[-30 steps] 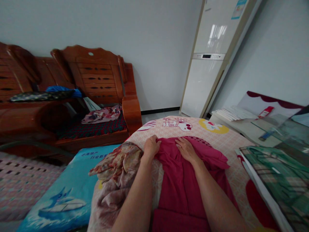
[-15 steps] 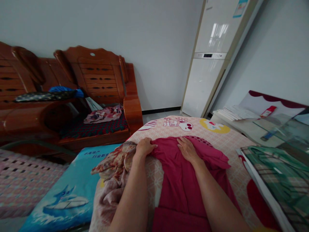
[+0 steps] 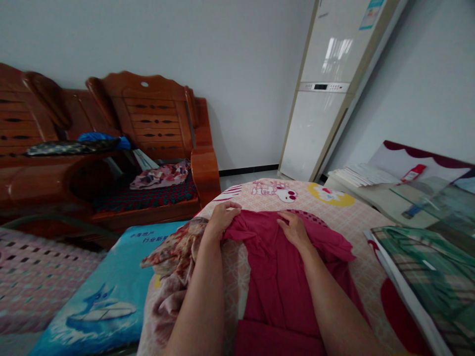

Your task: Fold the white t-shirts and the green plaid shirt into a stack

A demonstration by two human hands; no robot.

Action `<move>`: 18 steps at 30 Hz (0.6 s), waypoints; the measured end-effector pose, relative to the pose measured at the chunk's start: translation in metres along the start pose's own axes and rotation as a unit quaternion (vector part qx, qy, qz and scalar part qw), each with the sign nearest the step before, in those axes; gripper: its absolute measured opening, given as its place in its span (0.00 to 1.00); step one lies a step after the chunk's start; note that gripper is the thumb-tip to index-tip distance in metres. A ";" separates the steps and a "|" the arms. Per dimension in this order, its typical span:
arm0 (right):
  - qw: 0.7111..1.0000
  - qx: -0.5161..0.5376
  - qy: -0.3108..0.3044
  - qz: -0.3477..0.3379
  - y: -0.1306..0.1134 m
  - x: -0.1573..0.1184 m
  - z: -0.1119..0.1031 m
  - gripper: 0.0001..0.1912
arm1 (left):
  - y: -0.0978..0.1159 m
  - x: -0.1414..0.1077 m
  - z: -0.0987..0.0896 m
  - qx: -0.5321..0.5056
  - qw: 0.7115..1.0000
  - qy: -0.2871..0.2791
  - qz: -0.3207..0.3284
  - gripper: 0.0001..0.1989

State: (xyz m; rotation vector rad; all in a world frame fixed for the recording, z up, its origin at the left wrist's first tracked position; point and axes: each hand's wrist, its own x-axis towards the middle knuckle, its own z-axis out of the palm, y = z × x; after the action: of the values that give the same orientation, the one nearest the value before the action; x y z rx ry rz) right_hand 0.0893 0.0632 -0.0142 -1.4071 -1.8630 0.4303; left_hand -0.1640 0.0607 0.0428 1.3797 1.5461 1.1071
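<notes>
A magenta garment [image 3: 276, 277] lies spread over a round table with a patterned cloth [image 3: 245, 198]. Along its far edge, my left hand [image 3: 223, 217] pinches the fabric at the left corner. My right hand [image 3: 295, 227] grips the same edge farther right, thumb and fingers closed on the cloth. Between the hands the edge is drawn fairly straight. A loose part of the garment, like a sleeve, sticks out to the right. Beside my left forearm is a crumpled brown floral cloth [image 3: 181, 247], partly covered by the arm.
Folded green plaid fabric [image 3: 426, 262] lies on the table's right side. To the left are a blue printed cushion [image 3: 111, 296] and a pink woven chair [image 3: 40, 277]. Behind stand a wooden sofa [image 3: 156, 118] and a tall white air conditioner [image 3: 315, 123]. A glass shelf [image 3: 441, 198] is at right.
Both hands have gone from resting flatter on the garment to pinching its far edge. That edge now looks slightly raised and straighter between them.
</notes>
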 end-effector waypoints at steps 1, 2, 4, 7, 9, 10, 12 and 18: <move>0.998 0.055 -0.004 0.015 -0.009 0.001 -0.006 0.14 | 0.005 -0.003 0.004 -0.043 0.999 -0.021 0.001 0.09; 0.993 0.109 -0.019 0.032 -0.020 0.002 -0.012 0.14 | 0.009 -0.006 0.009 -0.078 0.996 -0.039 0.003 0.11; 0.973 0.206 -0.094 0.041 -0.040 0.002 -0.023 0.17 | 0.017 -0.011 0.019 -0.122 0.990 -0.067 0.015 0.13; 0.935 0.266 -0.233 0.024 -0.062 -0.002 -0.031 0.15 | 0.022 -0.014 0.033 -0.158 0.984 -0.082 0.032 0.12; 0.928 0.254 -0.273 0.020 -0.067 -0.005 -0.028 0.12 | 0.021 -0.013 0.039 -0.187 0.978 -0.086 0.030 0.11; 0.929 0.243 -0.277 0.024 -0.067 -0.005 -0.026 0.10 | 0.019 -0.012 0.041 -0.202 0.975 -0.087 0.027 0.11; 0.931 0.226 -0.284 0.030 -0.065 -0.005 -0.021 0.05 | 0.016 -0.010 0.042 -0.221 0.971 -0.090 0.024 0.11; 0.917 0.264 -0.298 0.043 -0.078 -0.005 -0.033 0.05 | 0.004 -0.004 0.039 -0.201 0.977 -0.058 0.025 0.13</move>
State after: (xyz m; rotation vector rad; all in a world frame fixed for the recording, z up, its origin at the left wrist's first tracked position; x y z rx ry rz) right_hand 0.0617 0.0263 0.0567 -1.0443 -1.9195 1.4207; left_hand -0.1258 0.0613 0.0336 1.1853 1.1308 1.2642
